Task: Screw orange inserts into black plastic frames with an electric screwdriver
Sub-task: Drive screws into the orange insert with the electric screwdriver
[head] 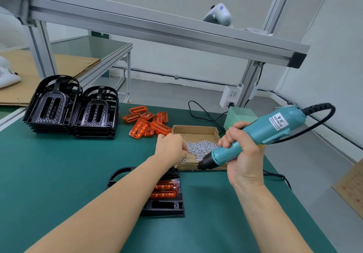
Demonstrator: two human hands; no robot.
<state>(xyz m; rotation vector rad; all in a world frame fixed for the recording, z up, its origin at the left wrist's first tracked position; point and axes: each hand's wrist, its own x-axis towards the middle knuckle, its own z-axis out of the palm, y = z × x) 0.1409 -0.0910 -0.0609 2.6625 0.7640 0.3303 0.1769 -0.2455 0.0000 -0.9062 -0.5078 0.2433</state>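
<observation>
I'm getting a single head-worn wide-angle view here, looking forward and down from the person's eye level onto the green tabletop (59,174). It's sitting close, with both forearms reaching in from the bottom edge, and the lens is bending the aluminium frame (157,27) overhead.

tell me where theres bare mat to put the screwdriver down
Bare mat lies left of the frame, in front of the black stacks, and right of the frame below the screw box. Crowded around the orange inserts and box.
</observation>
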